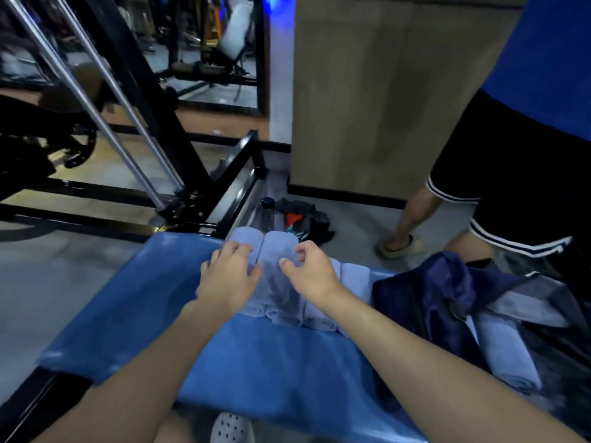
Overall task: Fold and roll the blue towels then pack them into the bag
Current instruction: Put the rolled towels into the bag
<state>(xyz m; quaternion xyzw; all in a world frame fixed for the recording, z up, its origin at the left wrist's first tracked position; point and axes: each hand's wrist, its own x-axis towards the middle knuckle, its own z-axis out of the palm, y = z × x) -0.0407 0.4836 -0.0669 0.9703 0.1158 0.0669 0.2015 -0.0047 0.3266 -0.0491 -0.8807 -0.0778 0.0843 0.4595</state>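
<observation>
Several pale blue rolled towels (pixel 277 251) lie side by side on a blue padded bench (pixel 262 362). My left hand (pixel 230 276) lies on the leftmost rolls with its fingers spread and relaxed. My right hand (pixel 308 268) hovers over the middle rolls, fingers loosely curled, holding nothing. At the right end of the bench sits a dark navy bag (pixel 447 302), open, with one rolled pale blue towel (pixel 507 353) inside it.
Another person (pixel 499 187) in black shorts and sandals stands at the right, close to the bag. A water bottle (pixel 268 212) and a heap of clothes (pixel 303 220) lie on the floor beyond the bench. A black gym machine frame (pixel 153 129) fills the left.
</observation>
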